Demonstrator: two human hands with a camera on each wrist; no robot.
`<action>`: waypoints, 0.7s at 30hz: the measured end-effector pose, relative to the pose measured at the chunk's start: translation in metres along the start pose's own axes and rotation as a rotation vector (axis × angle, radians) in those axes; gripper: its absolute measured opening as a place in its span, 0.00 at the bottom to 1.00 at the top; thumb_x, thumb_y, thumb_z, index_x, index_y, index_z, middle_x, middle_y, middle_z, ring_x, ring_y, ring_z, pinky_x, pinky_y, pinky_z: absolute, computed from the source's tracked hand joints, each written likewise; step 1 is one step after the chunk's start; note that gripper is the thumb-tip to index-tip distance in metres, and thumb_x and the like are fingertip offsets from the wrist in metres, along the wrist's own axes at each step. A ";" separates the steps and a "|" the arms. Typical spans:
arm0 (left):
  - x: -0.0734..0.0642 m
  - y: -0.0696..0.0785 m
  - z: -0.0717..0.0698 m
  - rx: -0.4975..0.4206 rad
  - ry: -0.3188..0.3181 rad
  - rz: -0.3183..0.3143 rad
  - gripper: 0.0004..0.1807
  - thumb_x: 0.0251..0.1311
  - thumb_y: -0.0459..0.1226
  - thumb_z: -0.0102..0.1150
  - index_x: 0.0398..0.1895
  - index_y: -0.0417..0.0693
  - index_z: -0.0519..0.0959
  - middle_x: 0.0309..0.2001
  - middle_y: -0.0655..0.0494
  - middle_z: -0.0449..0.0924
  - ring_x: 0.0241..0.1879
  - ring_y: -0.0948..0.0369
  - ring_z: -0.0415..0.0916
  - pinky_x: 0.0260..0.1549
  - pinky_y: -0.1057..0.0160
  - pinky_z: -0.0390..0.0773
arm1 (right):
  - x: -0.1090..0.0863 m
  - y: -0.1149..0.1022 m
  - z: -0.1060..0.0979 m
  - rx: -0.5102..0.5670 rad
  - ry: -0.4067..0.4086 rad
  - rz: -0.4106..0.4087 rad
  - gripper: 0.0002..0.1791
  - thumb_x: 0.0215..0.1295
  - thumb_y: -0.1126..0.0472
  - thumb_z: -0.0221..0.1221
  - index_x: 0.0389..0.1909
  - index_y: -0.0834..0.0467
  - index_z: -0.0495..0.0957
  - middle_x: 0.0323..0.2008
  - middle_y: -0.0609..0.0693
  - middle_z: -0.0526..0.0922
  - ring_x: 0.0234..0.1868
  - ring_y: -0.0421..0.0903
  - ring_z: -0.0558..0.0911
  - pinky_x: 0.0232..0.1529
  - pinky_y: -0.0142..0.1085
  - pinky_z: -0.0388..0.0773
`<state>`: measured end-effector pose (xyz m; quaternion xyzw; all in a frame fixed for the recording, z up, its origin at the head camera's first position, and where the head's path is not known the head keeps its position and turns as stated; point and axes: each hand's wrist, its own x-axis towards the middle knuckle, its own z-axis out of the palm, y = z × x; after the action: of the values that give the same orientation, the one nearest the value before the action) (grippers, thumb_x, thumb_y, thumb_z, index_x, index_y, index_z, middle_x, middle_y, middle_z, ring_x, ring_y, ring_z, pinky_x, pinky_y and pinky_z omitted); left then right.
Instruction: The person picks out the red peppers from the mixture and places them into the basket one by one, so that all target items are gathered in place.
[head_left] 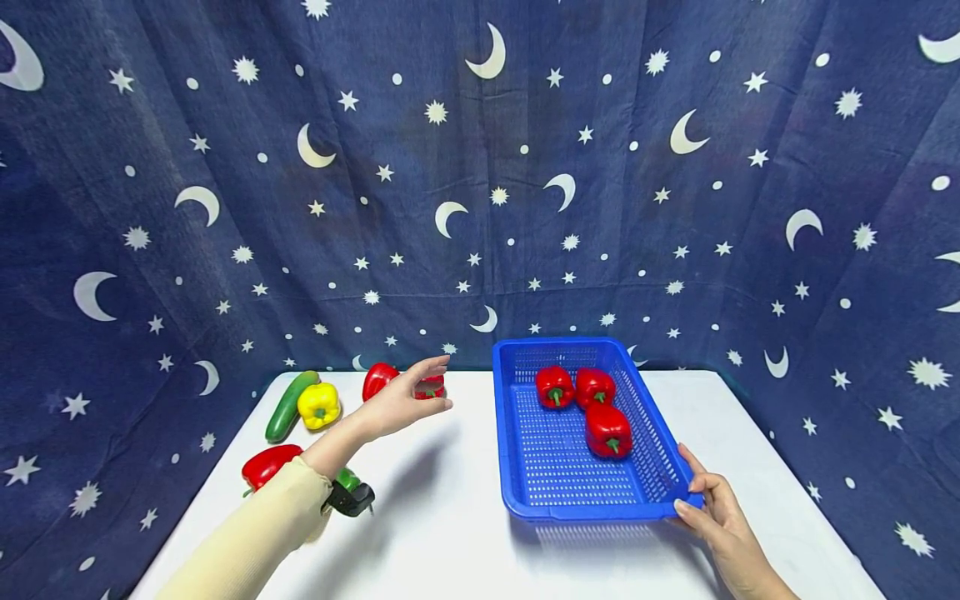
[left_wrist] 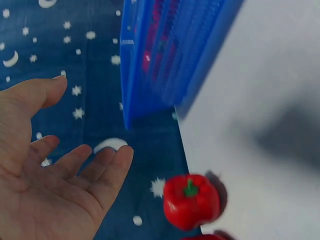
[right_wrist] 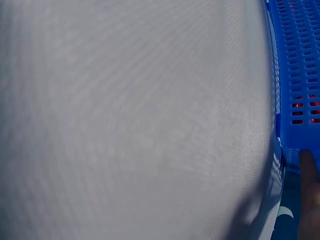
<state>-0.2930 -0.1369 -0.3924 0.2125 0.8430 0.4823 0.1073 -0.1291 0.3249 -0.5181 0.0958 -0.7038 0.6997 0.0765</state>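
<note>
My right hand (head_left: 716,521) grips the near right corner of a blue plastic basket (head_left: 505,450), thumb over the rim. A finger (right_wrist: 308,192) lies along its wall in the right wrist view. The basket's near edge stands off the table, with shadow beneath. Inside sit three red bell peppers (head_left: 608,431), grouped toward the back and right. Left of the basket, my left hand (head_left: 408,404) hovers over the table, fingers apart and holding nothing, as the left wrist view also shows. Behind it are two red bell peppers (head_left: 379,379), one partly hidden by the hand.
On the left of the white table (head_left: 457,550) lie a cucumber (head_left: 291,407), a yellow bell pepper (head_left: 318,406) and another red bell pepper (head_left: 270,465). A green vegetable (head_left: 348,479) is mostly hidden under the left wrist. A dark blue curtain (head_left: 480,167) with moons and stars surrounds the table.
</note>
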 end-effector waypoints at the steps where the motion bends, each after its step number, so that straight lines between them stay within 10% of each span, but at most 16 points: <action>1: 0.000 -0.003 -0.003 -0.005 0.007 -0.013 0.42 0.63 0.43 0.71 0.78 0.58 0.61 0.73 0.49 0.66 0.70 0.43 0.66 0.60 0.46 0.77 | 0.000 0.000 0.000 -0.001 -0.002 -0.002 0.11 0.76 0.72 0.50 0.50 0.60 0.59 0.82 0.49 0.44 0.66 0.25 0.62 0.54 0.29 0.78; 21: 0.019 -0.047 -0.037 0.080 0.084 -0.085 0.41 0.67 0.41 0.66 0.79 0.44 0.58 0.75 0.35 0.58 0.70 0.38 0.64 0.63 0.43 0.71 | 0.000 0.000 0.000 -0.008 -0.002 0.006 0.10 0.77 0.71 0.49 0.49 0.59 0.58 0.82 0.47 0.44 0.66 0.25 0.63 0.53 0.30 0.79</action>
<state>-0.3357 -0.1772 -0.4131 0.1602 0.8737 0.4516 0.0836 -0.1294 0.3250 -0.5180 0.0942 -0.7069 0.6971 0.0740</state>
